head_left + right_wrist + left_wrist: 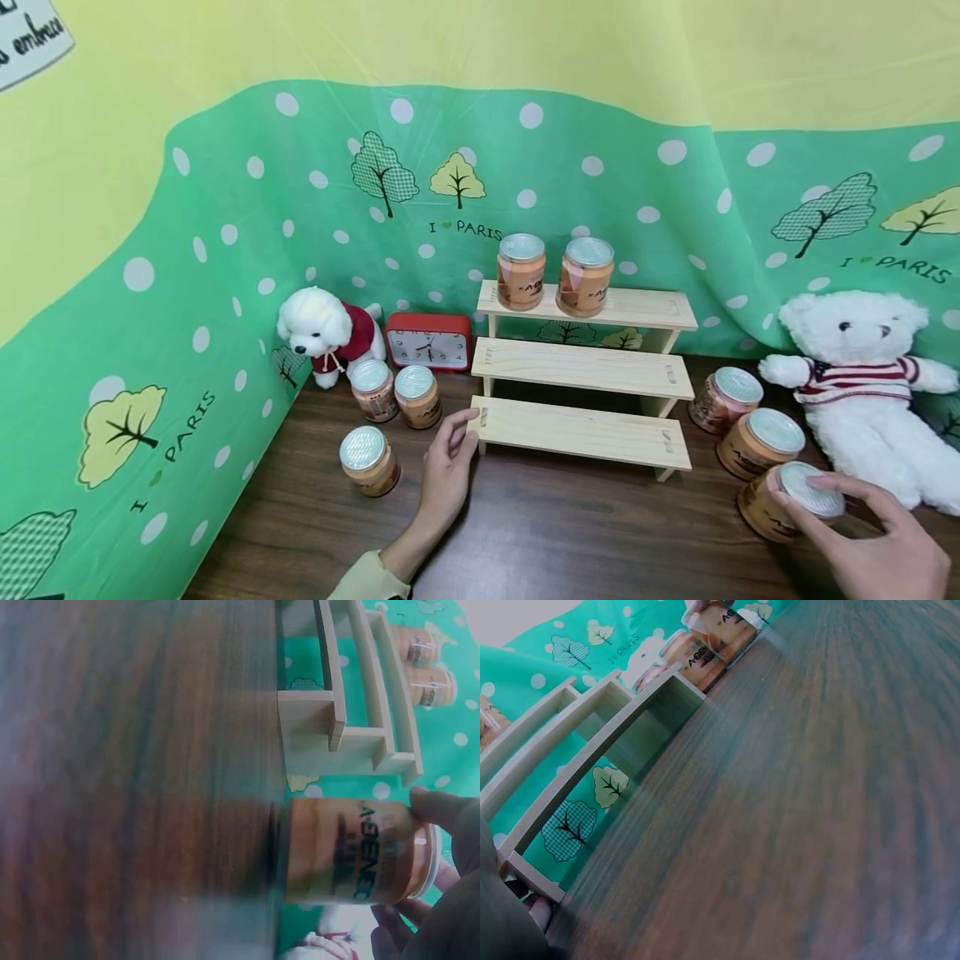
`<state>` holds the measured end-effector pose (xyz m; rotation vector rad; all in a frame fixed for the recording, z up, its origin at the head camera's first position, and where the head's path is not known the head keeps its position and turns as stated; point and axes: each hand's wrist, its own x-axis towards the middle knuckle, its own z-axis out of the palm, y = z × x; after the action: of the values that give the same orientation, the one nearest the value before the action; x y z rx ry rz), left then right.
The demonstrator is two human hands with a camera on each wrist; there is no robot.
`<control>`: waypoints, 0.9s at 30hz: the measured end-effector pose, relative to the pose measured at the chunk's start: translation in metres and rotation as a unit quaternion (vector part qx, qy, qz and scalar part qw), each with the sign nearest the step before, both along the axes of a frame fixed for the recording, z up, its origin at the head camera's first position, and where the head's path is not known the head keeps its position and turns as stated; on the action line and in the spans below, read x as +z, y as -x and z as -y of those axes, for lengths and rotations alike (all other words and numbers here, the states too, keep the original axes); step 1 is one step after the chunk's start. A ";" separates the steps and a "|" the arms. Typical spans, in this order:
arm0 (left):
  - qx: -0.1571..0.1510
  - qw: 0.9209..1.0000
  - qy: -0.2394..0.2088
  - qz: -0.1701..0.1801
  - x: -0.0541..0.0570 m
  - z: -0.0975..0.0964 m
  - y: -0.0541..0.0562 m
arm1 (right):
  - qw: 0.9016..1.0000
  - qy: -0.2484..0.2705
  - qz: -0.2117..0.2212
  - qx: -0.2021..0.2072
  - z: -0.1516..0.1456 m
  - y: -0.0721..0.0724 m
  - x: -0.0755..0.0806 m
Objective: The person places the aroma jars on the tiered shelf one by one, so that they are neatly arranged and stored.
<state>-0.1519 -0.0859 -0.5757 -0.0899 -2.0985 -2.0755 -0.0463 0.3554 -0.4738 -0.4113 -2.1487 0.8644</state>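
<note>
A three-tier wooden shelf stands on the dark table. At the left end of its lowest step, my left hand holds the corner, with a fingertip showing beside the end panel in the left wrist view. My right hand grips an orange-brown jar near its silvery lid, thumb on one side and fingers on the other. This jar is the nearest of three at the shelf's right; behind it stand a middle jar and a back jar. Two similar jars sit on the top step.
Left of the shelf, three more jars stand near a red alarm clock and a white toy dog. A white teddy bear sits behind the right-hand jars. Printed green and yellow cloth hangs behind everything.
</note>
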 end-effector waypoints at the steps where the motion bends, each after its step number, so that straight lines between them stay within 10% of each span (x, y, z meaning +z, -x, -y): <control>1: 0.002 1.000 0.003 -0.003 0.002 0.000 -0.001 | 1.000 -0.002 -0.009 0.008 0.000 0.000 0.001; 27: -0.006 1.000 -0.014 -0.012 -0.010 0.002 0.003 | 0.997 -0.022 -0.043 0.051 0.026 0.004 0.053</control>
<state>-0.1545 -0.0875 -0.5859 -0.1243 -2.0601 -2.0988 -0.0503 0.3295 -0.4207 -0.2383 -2.1192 0.8744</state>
